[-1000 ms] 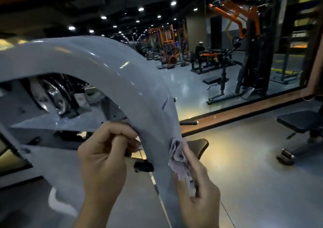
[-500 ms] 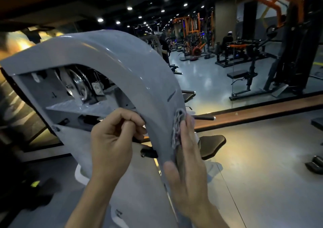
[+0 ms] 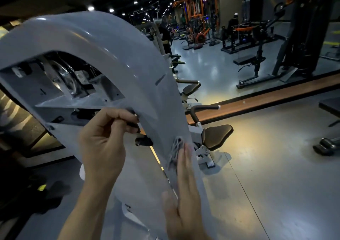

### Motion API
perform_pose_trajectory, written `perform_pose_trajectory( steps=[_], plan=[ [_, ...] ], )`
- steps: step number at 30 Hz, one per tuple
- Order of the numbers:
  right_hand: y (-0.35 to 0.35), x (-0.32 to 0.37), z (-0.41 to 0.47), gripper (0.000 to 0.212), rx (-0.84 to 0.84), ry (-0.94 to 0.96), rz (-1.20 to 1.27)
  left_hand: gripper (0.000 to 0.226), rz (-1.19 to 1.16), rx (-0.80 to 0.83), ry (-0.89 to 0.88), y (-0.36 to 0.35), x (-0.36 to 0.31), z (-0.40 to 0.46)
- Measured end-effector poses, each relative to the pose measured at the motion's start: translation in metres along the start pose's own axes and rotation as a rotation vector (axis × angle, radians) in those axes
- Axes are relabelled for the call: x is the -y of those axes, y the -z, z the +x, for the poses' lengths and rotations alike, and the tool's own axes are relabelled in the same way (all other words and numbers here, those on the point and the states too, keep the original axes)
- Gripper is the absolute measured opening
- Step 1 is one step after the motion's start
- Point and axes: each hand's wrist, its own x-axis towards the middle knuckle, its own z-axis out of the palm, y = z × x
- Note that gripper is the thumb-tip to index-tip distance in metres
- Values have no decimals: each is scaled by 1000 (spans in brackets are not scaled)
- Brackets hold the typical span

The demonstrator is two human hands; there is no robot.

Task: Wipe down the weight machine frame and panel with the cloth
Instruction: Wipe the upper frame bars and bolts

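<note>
The big grey curved metal frame of the weight machine bends over like an arch. The left hand curls its fingers around the inside edge of the arch and holds on. The right hand is flat, with straight fingers pressing a small crumpled grey patterned cloth onto the outside edge of the frame, low down on the arch.

To wipe well, I think the flat hand should keep pushing the cloth firmly and slide it slowly along the curve, so no bit gets missed. The holding hand should grip tight to stay steady. The cloth looks small, so it could slip out from under the fingers.
</note>
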Motion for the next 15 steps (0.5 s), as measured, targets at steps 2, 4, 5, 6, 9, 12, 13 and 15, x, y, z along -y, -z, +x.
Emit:
perform_pose_trajectory(
  steps=[2,4,5,6,9,12,13,15],
  plan=[
    [-5,-11,-32,72,-17,14,-97,45,16,-5,-24,-1,1,-7],
    [-5,-14,-39,69,-3,-11,-75,41,27,-3,-30,-3,0,-13],
    [-1,-10,-30,70,1,-80,-10,40,32,0,-31,-3,-2,-15],
    [4,-8,-17,70,8,-162,68,40,39,1,-32,-3,-3,-16],
    [16,-29,25,67,-42,-351,84,42,50,-6,-18,-2,-4,-19],
    [10,-35,16,70,-27,-341,63,43,57,-7,17,-2,-3,-24],
    [2,-36,-4,70,-22,-333,67,42,59,-13,28,-2,-3,-25],
    [-9,-33,-44,74,-34,-387,69,38,67,-13,40,-2,0,-25]
  ],
)
